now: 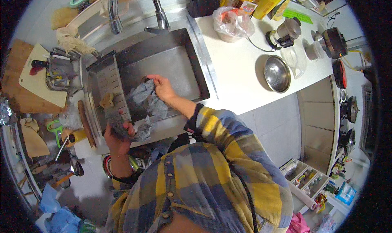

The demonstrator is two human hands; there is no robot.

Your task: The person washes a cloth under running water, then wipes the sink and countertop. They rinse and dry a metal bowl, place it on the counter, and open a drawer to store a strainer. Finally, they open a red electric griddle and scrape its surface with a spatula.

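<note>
A grey cloth (157,106) hangs over the near part of the stainless-steel sink basin (174,64). My right hand (163,87) pinches its upper edge, and the rest droops in loose folds. Lower and to the left, my left hand (118,141) is closed around more grey cloth above the sink's front rim. Whether both hands hold one single piece cannot be told. Just beyond my left hand, a tan sponge-like clump (107,100) rests on the slotted metal tray (107,76) along the sink's left side.
A chrome faucet (115,21) overhangs the sink's back. On the white counter (232,76) at right stand a steel bowl (277,74), a blender (283,34) and a plastic-bagged container (232,26). A rolling pin (86,122) and a cutting board (39,76) lie left. An open drawer (306,184) juts out lower right.
</note>
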